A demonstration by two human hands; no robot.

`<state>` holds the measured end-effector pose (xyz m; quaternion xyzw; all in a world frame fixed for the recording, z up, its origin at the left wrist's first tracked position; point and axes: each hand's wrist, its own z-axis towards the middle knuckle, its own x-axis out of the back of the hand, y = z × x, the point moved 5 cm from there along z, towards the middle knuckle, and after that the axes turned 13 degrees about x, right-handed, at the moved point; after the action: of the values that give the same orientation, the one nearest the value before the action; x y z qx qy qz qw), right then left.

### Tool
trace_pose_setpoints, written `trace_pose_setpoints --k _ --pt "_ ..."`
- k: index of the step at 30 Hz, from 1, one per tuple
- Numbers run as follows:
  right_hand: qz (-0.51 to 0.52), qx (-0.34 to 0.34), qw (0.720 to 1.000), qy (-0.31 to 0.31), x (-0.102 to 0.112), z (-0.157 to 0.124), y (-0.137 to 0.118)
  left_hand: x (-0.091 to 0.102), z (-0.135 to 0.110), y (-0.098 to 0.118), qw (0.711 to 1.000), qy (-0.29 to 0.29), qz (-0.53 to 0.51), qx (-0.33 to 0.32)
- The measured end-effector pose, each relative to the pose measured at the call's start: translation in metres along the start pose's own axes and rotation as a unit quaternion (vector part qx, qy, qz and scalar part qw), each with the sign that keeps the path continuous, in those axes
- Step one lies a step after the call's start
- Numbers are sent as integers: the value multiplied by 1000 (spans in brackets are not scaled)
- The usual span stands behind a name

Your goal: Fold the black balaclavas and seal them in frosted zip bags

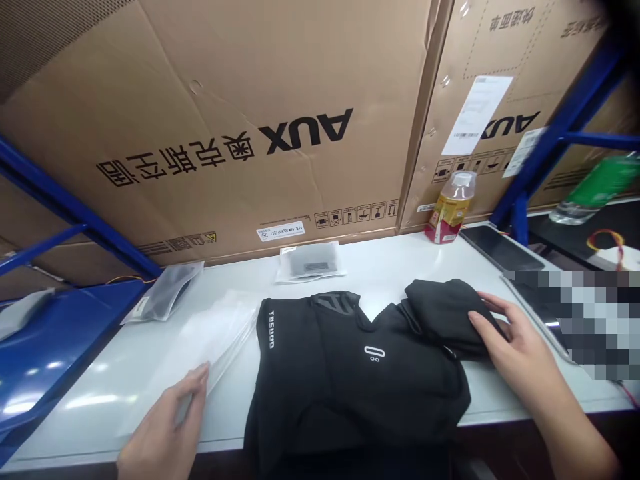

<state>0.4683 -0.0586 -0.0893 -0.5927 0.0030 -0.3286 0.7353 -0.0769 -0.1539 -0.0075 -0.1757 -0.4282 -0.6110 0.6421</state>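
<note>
A black garment (350, 380) with white lettering and a small white logo lies across the front of the table, its lower part reaching the front edge. At its right end sits a folded black cloth bundle (445, 313). My right hand (523, 353) grips that bundle's right side, thumb on top and fingers partly hidden behind. On the left, my left hand (173, 413) pinches the edge of a clear plastic bag (220, 333) that lies flat beside the garment. Whether bundle and garment are one piece, I cannot tell.
Two packed plastic pouches, one at the back (310, 262) and one at left (163, 293), lie on the white table (100, 400). A drink bottle (450, 207) and a dark phone (500, 248) are at right. Large cartons (225, 80) and blue rack posts (560, 133) stand behind.
</note>
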Motion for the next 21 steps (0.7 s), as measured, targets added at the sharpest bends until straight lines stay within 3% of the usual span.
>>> trace_pose_setpoints --k 1,4,7,9,12,14,17,19,21 --pt "5 -1 1000 1 0 0 -1 -1 1 3 1000 -9 -10 -6" --pt "7 -5 1000 4 0 -1 -4 -15 4 8 990 -121 -72 -32" --pt "28 -11 1000 0 -1 -2 -10 -33 12 -8 975 -199 -95 0" --pt "73 -12 997 28 1 -1 -15 -44 21 -24 967 -241 -77 24" --pt "159 -18 982 101 10 3 -30 -46 34 -25 961 -266 -65 -30" --pt "222 -31 967 120 10 3 -51 -28 40 -1 969 -216 -85 -83" --pt "316 -56 944 82 -11 -13 -100 8 34 65 970 -155 -153 -105" --pt "384 -78 920 -9 -42 -34 -137 16 19 120 948 -228 -197 -104" --pt "432 -89 888 -130 -77 -59 -165 16 2 172 906 -309 -251 -140"
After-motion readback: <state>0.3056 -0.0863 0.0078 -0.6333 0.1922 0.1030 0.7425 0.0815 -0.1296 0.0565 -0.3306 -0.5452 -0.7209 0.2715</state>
